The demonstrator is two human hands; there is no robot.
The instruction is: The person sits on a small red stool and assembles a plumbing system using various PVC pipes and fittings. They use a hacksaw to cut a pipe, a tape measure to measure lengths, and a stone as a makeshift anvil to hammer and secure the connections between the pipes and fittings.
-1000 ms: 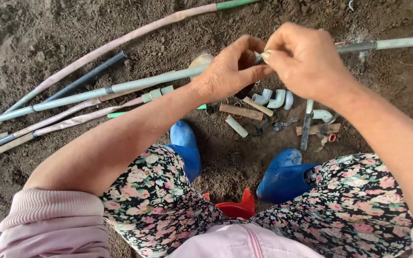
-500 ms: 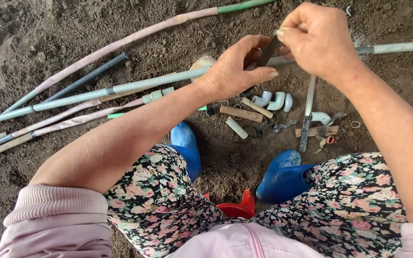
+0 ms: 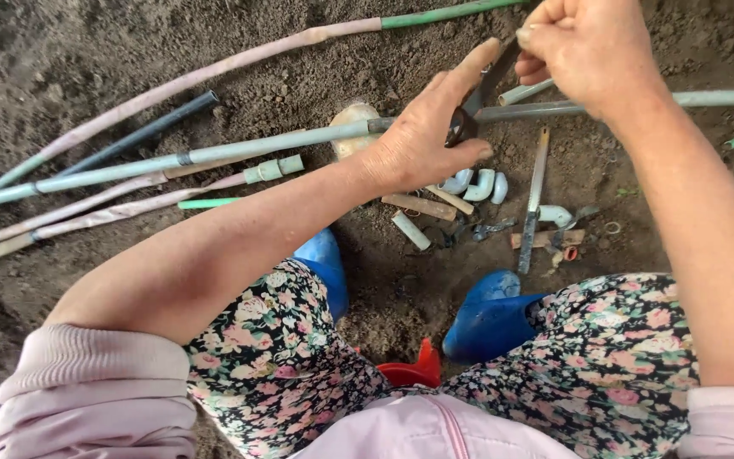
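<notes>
Grey-brown loose soil (image 3: pixel 61 51) covers the ground on which the person squats. Landmark: the long pale grey-green plastic pipe (image 3: pixel 214 155) that crosses the view from the left edge to the hands. Left of its joint lie a dark grey pipe (image 3: pixel 142 132) and a long pink-and-green pipe (image 3: pixel 214 75) above it, and several thinner pale pipes (image 3: pixel 87 217) below it. At the pipe's right end the left hand (image 3: pixel 422 140) is partly closed around a small dark coupling (image 3: pixel 460 127), thumb below and index finger stretched upward; how firmly it holds the fitting cannot be told. To the right of the coupling a second grey pipe (image 3: pixel 707 98) runs on to the right edge. Above that junction the right hand (image 3: pixel 592 51) is curled nearly closed, fingertips pinched; what it pinches is hidden. Below the landmark pipe, near its right end, lie white plastic elbow fittings (image 3: pixel 477 183), short cut pipe pieces (image 3: pixel 414 223) and a narrow hacksaw blade (image 3: pixel 533 200). Nearer the viewer are two blue rubber boots (image 3: pixel 490 319), floral trousers (image 3: pixel 290 357) and pink sleeves (image 3: pixel 95 391).

Risk, as a judgement: soil could foul the open joint, because the pipe ends rest directly on loose dirt; the two pipes could also slip out of line, since only one hand steadies the coupling.
</notes>
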